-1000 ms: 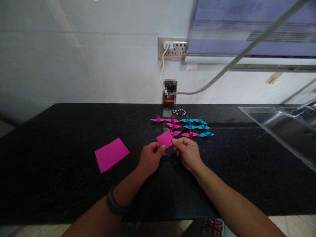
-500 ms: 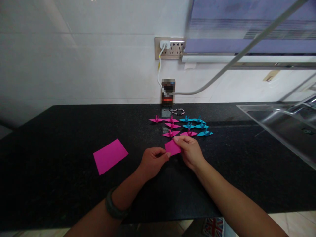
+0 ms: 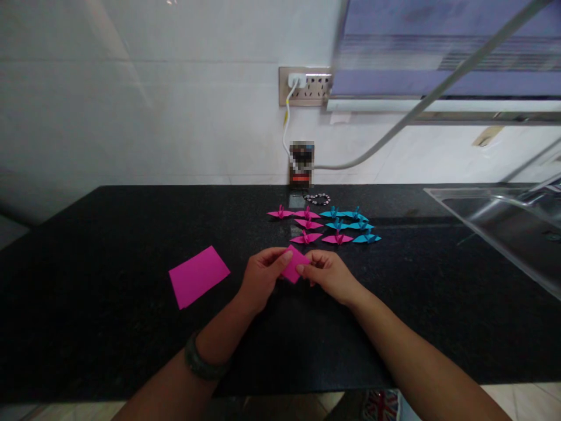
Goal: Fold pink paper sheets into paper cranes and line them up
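Between my two hands is a small folded square of pink origami paper [image 3: 294, 263], held above the black countertop. My left hand [image 3: 263, 273] pinches its left side, thumb on top. From the right, my right hand [image 3: 329, 273] grips the edge between thumb and fingers. Just beyond the hands stand several pink paper cranes [image 3: 305, 237] and several blue paper cranes [image 3: 367, 238], set out in rows. To the left of my left hand lies a larger pink paper sheet [image 3: 199, 277], flat on the counter.
A bead bracelet [image 3: 318, 199] lies behind the cranes, near a blurred-out device [image 3: 301, 165] against the wall. Its white cable runs up to a power socket [image 3: 305, 86]. On the right, a metal sink [image 3: 456, 206] is set into the black countertop [image 3: 131, 345].
The folded paper has turned so a corner points up, and shifted slightly left. My left thumb now lies higher on it, while my right hand has moved down to its lower right edge.
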`<state>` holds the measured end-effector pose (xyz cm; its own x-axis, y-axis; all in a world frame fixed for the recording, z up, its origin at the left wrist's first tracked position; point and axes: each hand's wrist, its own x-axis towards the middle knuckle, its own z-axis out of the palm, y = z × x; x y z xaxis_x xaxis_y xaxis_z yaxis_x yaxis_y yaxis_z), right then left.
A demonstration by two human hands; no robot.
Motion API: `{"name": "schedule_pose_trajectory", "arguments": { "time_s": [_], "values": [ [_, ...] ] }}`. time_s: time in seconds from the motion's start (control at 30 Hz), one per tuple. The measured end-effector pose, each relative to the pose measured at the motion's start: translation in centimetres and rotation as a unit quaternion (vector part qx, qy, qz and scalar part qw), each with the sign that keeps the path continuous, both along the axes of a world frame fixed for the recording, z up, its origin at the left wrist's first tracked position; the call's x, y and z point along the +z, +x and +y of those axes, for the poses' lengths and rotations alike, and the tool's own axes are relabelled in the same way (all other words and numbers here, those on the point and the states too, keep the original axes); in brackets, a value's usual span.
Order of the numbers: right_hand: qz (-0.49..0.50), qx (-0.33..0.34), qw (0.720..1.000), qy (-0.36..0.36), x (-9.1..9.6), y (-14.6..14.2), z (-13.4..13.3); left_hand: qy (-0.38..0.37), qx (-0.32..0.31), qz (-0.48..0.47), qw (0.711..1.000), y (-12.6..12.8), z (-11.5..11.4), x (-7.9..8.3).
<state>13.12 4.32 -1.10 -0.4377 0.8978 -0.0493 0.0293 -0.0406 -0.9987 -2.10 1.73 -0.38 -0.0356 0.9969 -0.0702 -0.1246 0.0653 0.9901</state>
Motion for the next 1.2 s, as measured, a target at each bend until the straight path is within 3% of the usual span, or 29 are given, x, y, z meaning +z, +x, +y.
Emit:
{"name": "schedule_pose_trajectory", "arguments": {
  "time_s": [0.2, 0.33, 0.5, 0.63, 0.93, 1.13, 1.2],
  "values": [
    [0.013, -0.06, 0.998, 0.032, 0.5, -0.1, -0.1, -0.002, 0.004, 0.005, 1.0, -0.5, 0.2, -0.2],
    [0.003, -0.048, 0.998, 0.04, 0.4, -0.4, -0.3, -0.006, 0.026, -0.029, 0.999, -0.5, 0.2, -0.1],
    [0.041, -0.137, 0.987, 0.071, 0.1, -0.7, -0.5, -0.007, 0.04, -0.053, 0.998, -0.6, 0.5, -0.4],
    [-0.017, -0.149, 0.984, 0.094, 0.0, -0.8, -0.6, -0.009, 0.054, -0.068, 0.996, -0.6, 0.5, -0.6],
    [-0.03, -0.152, 0.981, 0.115, 0.1, -0.9, -0.7, -0.013, 0.026, -0.081, 0.996, -0.5, 0.5, -0.6],
    [-0.026, -0.168, 0.982, 0.089, 0.0, -0.8, -0.7, -0.023, -0.032, -0.121, 0.992, -0.4, 0.3, -0.3],
    [-0.035, -0.176, 0.977, 0.112, -0.2, -0.7, -0.6, -0.026, -0.044, -0.128, 0.99, -0.3, 0.3, -0.2]
  ]
}}
